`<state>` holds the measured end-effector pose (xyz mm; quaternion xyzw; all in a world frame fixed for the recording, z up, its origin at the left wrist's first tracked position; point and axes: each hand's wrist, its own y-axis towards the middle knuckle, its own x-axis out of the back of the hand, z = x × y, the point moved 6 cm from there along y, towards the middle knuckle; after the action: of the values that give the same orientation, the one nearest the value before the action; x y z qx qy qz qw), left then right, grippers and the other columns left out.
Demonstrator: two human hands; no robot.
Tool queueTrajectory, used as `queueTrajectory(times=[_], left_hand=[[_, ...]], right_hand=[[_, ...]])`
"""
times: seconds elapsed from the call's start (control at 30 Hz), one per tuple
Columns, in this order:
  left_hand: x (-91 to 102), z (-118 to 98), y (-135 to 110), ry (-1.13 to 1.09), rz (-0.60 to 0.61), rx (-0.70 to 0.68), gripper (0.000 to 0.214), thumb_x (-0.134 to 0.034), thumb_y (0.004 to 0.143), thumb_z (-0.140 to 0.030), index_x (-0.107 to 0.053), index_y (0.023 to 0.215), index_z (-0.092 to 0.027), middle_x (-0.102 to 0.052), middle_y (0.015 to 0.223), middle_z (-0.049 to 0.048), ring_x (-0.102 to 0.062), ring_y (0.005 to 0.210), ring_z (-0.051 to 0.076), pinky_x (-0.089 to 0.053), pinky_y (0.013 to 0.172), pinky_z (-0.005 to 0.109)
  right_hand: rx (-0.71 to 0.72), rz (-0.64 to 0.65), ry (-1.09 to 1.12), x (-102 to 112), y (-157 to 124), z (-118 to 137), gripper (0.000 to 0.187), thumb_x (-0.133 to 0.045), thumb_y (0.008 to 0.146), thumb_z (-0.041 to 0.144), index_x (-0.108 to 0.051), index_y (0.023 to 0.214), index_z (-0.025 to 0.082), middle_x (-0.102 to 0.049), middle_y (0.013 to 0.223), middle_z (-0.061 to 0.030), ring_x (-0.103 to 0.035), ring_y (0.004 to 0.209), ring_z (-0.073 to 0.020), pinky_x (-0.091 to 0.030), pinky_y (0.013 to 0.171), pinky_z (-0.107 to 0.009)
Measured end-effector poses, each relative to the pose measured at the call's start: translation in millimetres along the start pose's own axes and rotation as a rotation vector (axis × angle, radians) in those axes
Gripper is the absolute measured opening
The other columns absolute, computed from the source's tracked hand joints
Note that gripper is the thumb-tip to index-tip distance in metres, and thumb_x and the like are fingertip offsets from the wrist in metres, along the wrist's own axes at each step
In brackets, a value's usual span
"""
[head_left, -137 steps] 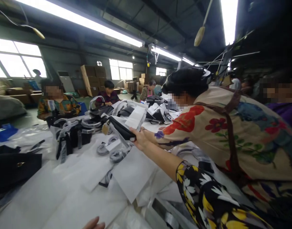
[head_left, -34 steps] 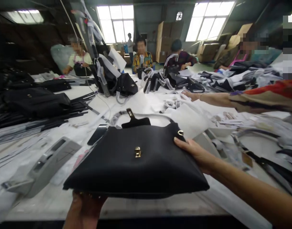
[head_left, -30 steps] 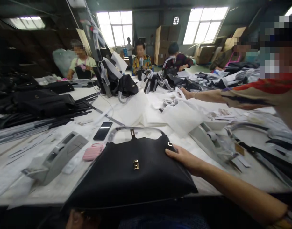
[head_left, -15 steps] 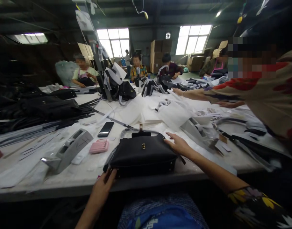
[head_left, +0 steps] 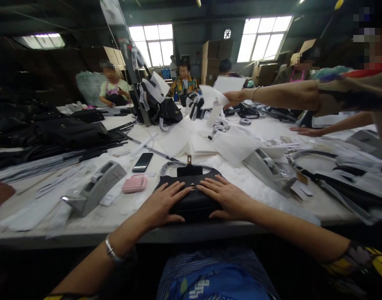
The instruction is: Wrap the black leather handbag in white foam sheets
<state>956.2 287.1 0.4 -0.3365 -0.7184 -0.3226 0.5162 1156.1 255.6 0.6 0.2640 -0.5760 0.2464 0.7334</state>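
Note:
A black leather handbag [head_left: 192,206] with a gold clasp lies flat near the front edge of the white worktable [head_left: 84,227]. My left hand [head_left: 161,204] rests palm down on its left half, fingers spread. My right hand [head_left: 228,198] lies flat on its right half, fingers spread too. The bag's flap tab and wrapped handle [head_left: 191,166] stick out behind my fingers. Neither hand grips anything.
A grey tape dispenser [head_left: 97,187], a pink case [head_left: 134,183] and a phone [head_left: 143,162] lie left of the bag. Another dispenser [head_left: 265,166] and white sheets [head_left: 234,143] lie to the right. A co-worker's arm [head_left: 278,95] reaches over, holding white wrapping. Black bags [head_left: 62,131] pile at left.
The bag has gone from held up in both hands to lying on the table. Both my hands moved onto its top. The co-worker's hand lifted white wrapping.

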Motion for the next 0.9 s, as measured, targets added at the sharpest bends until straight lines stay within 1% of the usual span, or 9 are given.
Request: queueTrajectory(times=[0.1,0.23,0.4,0.5,0.6,0.67,0.73,0.83,0.9], left_hand=[[-15.0,1.9,-6.2,0.183,0.014,-0.053,0.08,-0.072,0.085,-0.034,-0.029,0.153,-0.033,-0.044,0.153,0.0151,-0.045,0.138,0.034,-0.04,0.109,0.057],[-47.2,-0.6,-25.3,0.368,-0.047,-0.107,0.069,-0.053,0.093,-0.01,-0.029,0.153,-0.034,-0.049,0.149,0.0116,-0.05,0.134,0.031,-0.047,0.105,0.05],[-67.6,-12.4,-50.9,0.374,-0.154,-0.111,0.068,-0.041,0.094,-0.006,-0.026,0.154,-0.032,-0.048,0.151,0.0086,-0.045,0.139,0.029,-0.044,0.109,0.049],[-65.4,-24.3,-55.9,0.349,-0.105,-0.062,0.07,-0.042,0.093,-0.007,-0.023,0.155,-0.033,-0.044,0.154,0.009,-0.043,0.14,0.028,-0.045,0.109,0.048],[-64.0,-34.9,-49.4,0.339,-0.069,0.035,0.073,-0.057,0.093,-0.028,-0.021,0.155,-0.035,-0.038,0.157,0.0142,-0.041,0.14,0.035,-0.047,0.106,0.053],[-66.2,-40.2,-43.3,0.366,-0.103,0.105,0.081,-0.066,0.088,-0.042,-0.021,0.155,-0.037,-0.036,0.157,0.0183,-0.04,0.14,0.04,-0.047,0.103,0.058],[-71.6,-43.4,-39.2,0.398,-0.143,0.163,0.086,-0.07,0.084,-0.044,-0.021,0.154,-0.039,-0.037,0.156,0.0199,-0.039,0.14,0.042,-0.046,0.103,0.06],[-79.9,-44.1,-38.3,0.4,-0.192,0.207,0.081,-0.068,0.086,-0.045,-0.023,0.154,-0.041,-0.039,0.155,0.0186,-0.04,0.14,0.04,-0.046,0.104,0.059],[-82.1,-43.2,-39.4,0.398,-0.219,0.209,0.078,-0.066,0.088,-0.045,-0.023,0.153,-0.043,-0.041,0.154,0.0171,-0.041,0.14,0.039,-0.046,0.104,0.059]], right_hand=[[0.054,0.04,-0.051,-10.3,2.6,-3.2,0.085,-0.069,0.086,0.035,-0.024,0.157,0.028,-0.034,0.159,-0.0095,-0.031,0.146,-0.0348,-0.021,0.118,-0.06],[0.055,0.032,-0.116,-52.9,-3.6,-8.0,0.062,-0.051,0.095,0.015,-0.034,0.153,0.031,-0.039,0.157,-0.0049,-0.036,0.144,-0.0341,-0.033,0.113,-0.059],[0.088,-0.042,-0.068,-83.3,-22.0,-2.2,0.061,-0.045,0.096,0.011,-0.033,0.154,0.029,-0.039,0.157,-0.0027,-0.027,0.148,-0.0321,-0.028,0.117,-0.061],[0.124,-0.02,0.031,-81.3,-24.4,-2.6,0.065,-0.042,0.093,0.007,-0.033,0.154,0.03,-0.039,0.156,-0.0007,-0.024,0.149,-0.0277,-0.022,0.12,-0.059],[0.161,0.004,0.156,-72.3,-21.4,-7.2,0.076,-0.046,0.079,0.005,-0.037,0.152,0.024,-0.04,0.156,-0.0039,-0.025,0.149,-0.0265,-0.017,0.121,-0.059],[0.151,0.036,0.241,-64.2,-18.6,-10.1,0.079,-0.053,0.075,0.01,-0.038,0.152,0.021,-0.04,0.156,-0.0065,-0.027,0.148,-0.0274,-0.014,0.122,-0.057],[0.111,0.066,0.309,-54.4,-13.5,-10.4,0.071,-0.06,0.08,0.019,-0.042,0.149,0.021,-0.044,0.153,-0.0077,-0.032,0.146,-0.028,-0.015,0.122,-0.056],[0.034,0.039,0.338,-37.9,4.2,-6.2,0.043,-0.056,0.095,0.034,-0.057,0.135,0.019,-0.061,0.135,-0.01,-0.053,0.129,-0.0241,-0.034,0.115,-0.046],[-0.003,0.012,0.252,-31.9,23.1,-1.8,0.033,-0.05,0.1,0.037,-0.064,0.121,0.015,-0.069,0.114,-0.0113,-0.062,0.107,-0.0225,-0.048,0.098,-0.038]])
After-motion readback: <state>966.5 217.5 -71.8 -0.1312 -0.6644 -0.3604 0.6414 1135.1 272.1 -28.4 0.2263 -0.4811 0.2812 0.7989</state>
